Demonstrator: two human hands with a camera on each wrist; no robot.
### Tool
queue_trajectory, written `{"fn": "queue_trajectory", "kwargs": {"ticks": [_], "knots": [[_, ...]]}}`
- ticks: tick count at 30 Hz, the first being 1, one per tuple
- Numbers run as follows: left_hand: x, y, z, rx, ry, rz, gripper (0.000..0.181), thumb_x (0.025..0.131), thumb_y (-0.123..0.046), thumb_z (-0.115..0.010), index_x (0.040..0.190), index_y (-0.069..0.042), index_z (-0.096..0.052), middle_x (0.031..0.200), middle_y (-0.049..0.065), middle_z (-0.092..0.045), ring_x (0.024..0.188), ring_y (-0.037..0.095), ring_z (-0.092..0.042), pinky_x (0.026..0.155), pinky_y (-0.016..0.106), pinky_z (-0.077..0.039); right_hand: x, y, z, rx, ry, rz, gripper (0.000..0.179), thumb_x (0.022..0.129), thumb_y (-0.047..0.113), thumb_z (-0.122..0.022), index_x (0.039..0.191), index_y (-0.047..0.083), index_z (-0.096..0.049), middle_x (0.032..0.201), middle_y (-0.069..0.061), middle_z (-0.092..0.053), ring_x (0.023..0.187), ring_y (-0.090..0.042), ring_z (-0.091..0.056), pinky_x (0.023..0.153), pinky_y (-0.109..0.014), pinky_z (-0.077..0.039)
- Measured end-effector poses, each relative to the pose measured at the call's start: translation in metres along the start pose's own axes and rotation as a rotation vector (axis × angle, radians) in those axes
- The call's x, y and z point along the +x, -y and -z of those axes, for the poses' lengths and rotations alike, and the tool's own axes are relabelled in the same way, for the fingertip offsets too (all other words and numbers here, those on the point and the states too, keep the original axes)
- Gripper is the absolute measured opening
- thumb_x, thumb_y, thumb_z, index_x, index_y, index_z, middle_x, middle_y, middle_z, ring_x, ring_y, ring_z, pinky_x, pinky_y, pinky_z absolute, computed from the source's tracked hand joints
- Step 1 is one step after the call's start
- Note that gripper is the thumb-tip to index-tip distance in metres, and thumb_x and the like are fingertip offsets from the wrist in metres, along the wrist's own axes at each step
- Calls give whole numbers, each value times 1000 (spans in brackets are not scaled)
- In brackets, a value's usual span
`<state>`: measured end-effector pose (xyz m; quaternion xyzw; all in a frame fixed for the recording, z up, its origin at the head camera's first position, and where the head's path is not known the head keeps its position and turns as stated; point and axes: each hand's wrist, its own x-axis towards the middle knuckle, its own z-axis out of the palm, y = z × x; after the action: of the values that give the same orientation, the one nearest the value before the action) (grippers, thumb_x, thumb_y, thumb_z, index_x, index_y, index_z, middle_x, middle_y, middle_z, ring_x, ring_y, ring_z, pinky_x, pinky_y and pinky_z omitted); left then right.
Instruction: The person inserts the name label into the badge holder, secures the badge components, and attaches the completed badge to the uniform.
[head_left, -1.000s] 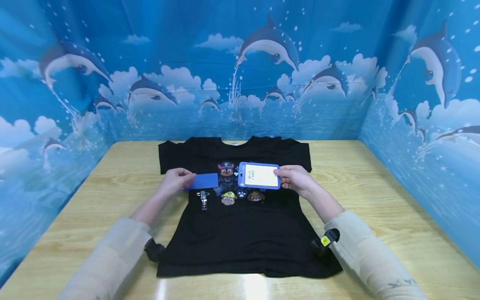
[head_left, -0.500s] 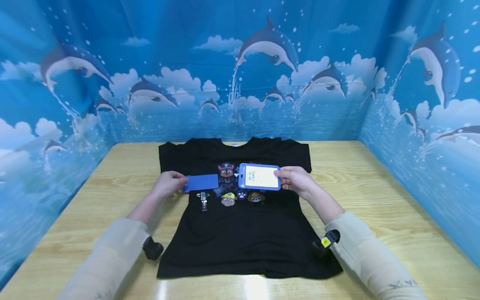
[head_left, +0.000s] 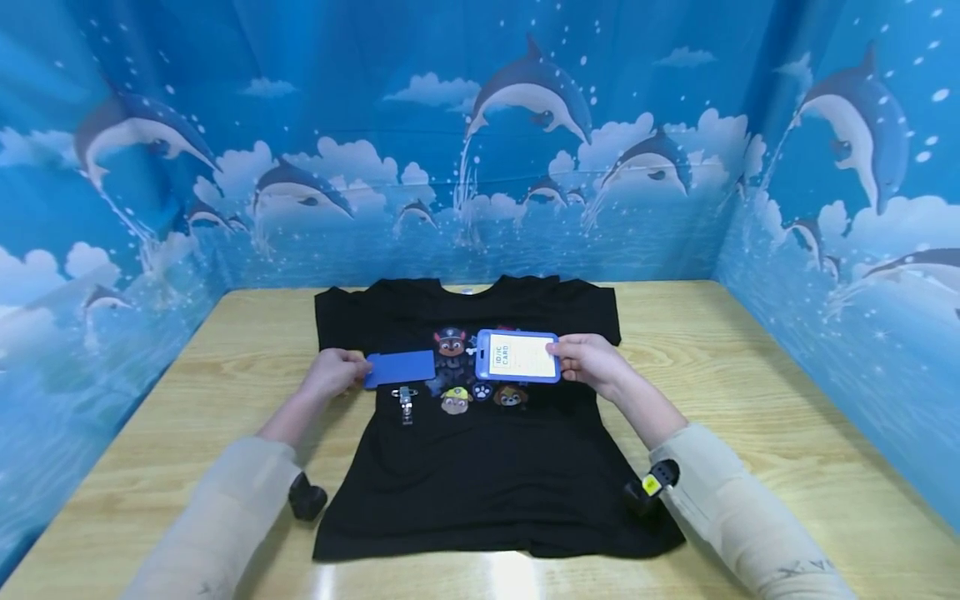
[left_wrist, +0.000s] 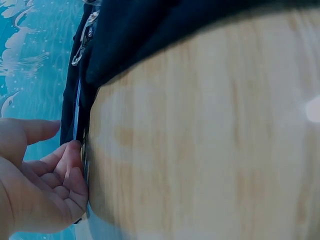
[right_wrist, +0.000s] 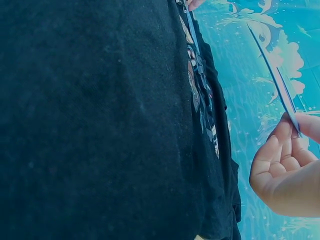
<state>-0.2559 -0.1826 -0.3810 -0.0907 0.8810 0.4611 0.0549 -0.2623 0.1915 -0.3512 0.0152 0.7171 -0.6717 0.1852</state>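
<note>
My right hand (head_left: 588, 360) pinches the end of a blue ID card holder (head_left: 517, 356) with a white insert printed "ID/IC CARD". The right wrist view shows the holder edge-on, up off the shirt, with thumb and fingers on its lower end. A flat blue rectangular piece (head_left: 401, 368) lies on the black T-shirt (head_left: 480, 475). My left hand (head_left: 333, 372) is at its left end; in the left wrist view the thumb stands apart from the loosely bent fingers (left_wrist: 67, 165), whose tips are right at the piece's edge. Below it lies a metal badge clip (head_left: 406, 404) with a pin.
The T-shirt, printed with cartoon dogs (head_left: 456, 400), is spread flat on a wooden table (head_left: 750, 433). A blue dolphin-print curtain (head_left: 360, 225) encloses the back and both sides. A wrist camera (head_left: 306, 497) hangs at my left sleeve.
My left hand has drawn back to the left, from over the flat blue piece to its end, leaving it lying on the shirt. The right hand with the card holder has barely moved.
</note>
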Motion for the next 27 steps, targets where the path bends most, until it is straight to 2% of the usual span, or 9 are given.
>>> {"fn": "queue_trajectory", "kwargs": {"ticks": [7, 11, 19, 23, 27], "knots": [[3, 0, -2, 74, -36, 13, 19, 85, -14, -62, 78, 4, -62, 59, 0, -48, 49, 11, -43, 46, 24, -35, 1, 1, 1, -9, -2, -7, 29, 93, 15, -56, 111, -7, -54, 76, -1, -64, 62, -10, -52, 59, -21, -42], [5, -1, -3, 105, -33, 17, 23, 85, -17, -63, 70, 1, -60, 55, -1, -47, 47, 11, -42, 45, 24, -34, 1, 2, 1, -20, 0, -4, 29, 93, 15, -56, 111, -8, -54, 76, 0, -64, 62, -10, -52, 61, -22, -42], [6, -9, -8, 169, -17, 112, 42, 84, -22, -67, 52, -12, -42, 46, -3, -37, 41, 11, -37, 43, 25, -29, 2, 1, 0, -24, -8, -11, 26, 93, 14, -56, 109, -7, -54, 74, 0, -63, 62, -10, -52, 61, -22, -42], [7, -10, -10, 186, -29, 157, 39, 83, -21, -69, 55, -11, -44, 48, -3, -35, 43, 12, -35, 44, 25, -28, 3, 0, 1, -17, -8, -10, 25, 93, 13, -56, 108, -6, -56, 73, 0, -64, 61, -9, -52, 60, -22, -42], [8, -9, -9, 120, -32, 166, 26, 84, -15, -67, 66, -8, -49, 56, 0, -39, 50, 14, -38, 47, 27, -32, 4, -2, 1, -10, -10, -18, 23, 93, 13, -56, 106, -6, -56, 73, 0, -64, 61, -10, -53, 60, -22, -43]]}}
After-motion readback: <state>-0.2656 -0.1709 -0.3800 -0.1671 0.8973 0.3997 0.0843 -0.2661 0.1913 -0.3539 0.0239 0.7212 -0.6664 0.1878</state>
